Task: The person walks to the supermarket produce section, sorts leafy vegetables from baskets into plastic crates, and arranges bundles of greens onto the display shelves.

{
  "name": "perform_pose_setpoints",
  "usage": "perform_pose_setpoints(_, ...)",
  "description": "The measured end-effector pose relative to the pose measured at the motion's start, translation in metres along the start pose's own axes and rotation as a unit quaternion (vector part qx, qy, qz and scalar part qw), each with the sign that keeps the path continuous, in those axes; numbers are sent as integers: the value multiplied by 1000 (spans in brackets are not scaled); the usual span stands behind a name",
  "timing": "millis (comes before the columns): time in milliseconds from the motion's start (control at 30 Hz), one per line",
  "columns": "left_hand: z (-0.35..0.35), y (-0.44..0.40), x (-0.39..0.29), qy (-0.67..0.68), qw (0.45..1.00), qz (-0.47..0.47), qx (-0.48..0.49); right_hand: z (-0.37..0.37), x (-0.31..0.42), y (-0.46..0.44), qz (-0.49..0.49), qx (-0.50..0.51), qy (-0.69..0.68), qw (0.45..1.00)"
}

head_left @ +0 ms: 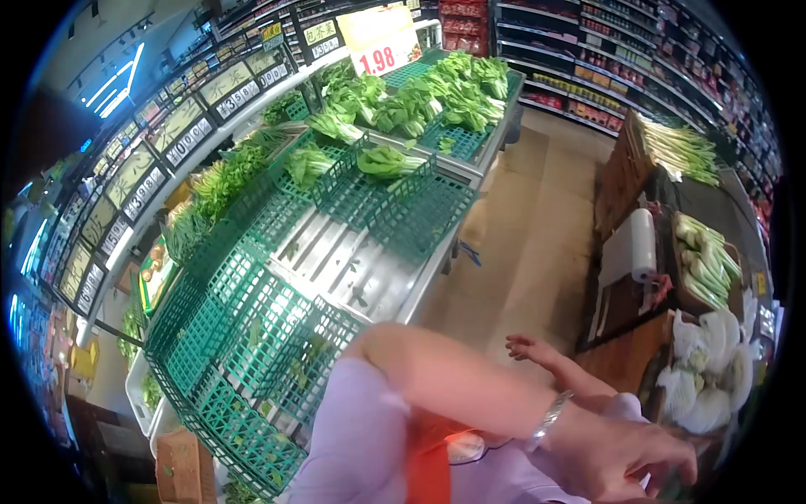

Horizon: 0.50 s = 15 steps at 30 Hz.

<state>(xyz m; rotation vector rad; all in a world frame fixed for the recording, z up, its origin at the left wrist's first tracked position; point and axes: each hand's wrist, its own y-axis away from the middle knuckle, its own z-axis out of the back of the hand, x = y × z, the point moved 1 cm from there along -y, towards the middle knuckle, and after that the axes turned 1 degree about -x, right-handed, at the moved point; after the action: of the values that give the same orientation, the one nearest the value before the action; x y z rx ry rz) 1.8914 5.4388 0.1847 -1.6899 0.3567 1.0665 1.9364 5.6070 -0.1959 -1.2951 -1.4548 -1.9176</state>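
My left arm crosses my body from the left, in a lilac sleeve with a silver bracelet (552,417) at the wrist. At the lower right, my left hand (638,462) has its fingers curled together. Something small and dark shows at its fingertips, cut off by the picture's edge, and I cannot make out what it is. My right hand (531,348) is held out over the aisle beyond the left forearm, fingers apart, touching nothing. Closest to the left elbow are green plastic crates (252,315) with loose leaf scraps in them.
Leafy greens (411,105) lie in crates at the far end of the metal display stand (369,269). Price signs (189,139) line its left side. Right of the aisle floor (529,218) stand a plastic bag roll (642,244), bundled green vegetables (705,260) and wrapped white vegetables (709,378).
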Motion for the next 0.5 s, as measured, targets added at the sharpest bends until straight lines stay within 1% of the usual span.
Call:
perform_pose_setpoints(67,35,11,-21,-2,999,43,-12,6,15,-55,27,19,10,999)
perform_pose_setpoints(100,52,15,-23,-65,997,12,-50,4,20,-74,26,39,10,999)
perform_pose_setpoints(200,103,59,-4,-211,971,-2,-114,-13,54,-124,33,106,37,993)
perform_pose_setpoints(233,120,78,-16,-168,967,77,-174,-20,62,-138,42,136,56,988)
perform_pose_setpoints(267,134,101,-33,-122,952,155,-235,-27,70,-151,49,166,76,982)
perform_pose_setpoints(300,149,130,-38,-188,928,160,-280,-30,105,-137,103,228,9,968)
perform_pose_setpoints(333,161,161,-42,-252,897,165,-325,-30,161,-98,156,287,-59,943)
perform_pose_setpoints(400,180,209,-62,-394,804,220,-388,-28,147,-161,210,327,-83,918)
perform_pose_setpoints(433,188,241,-57,-373,771,246,-454,-25,151,-182,174,269,143,937)
perform_pose_setpoints(467,195,278,-43,-348,732,271,-520,-22,160,-200,127,197,359,903)
perform_pose_setpoints(500,199,320,-22,-289,701,250,-603,-21,165,-220,89,216,302,924)
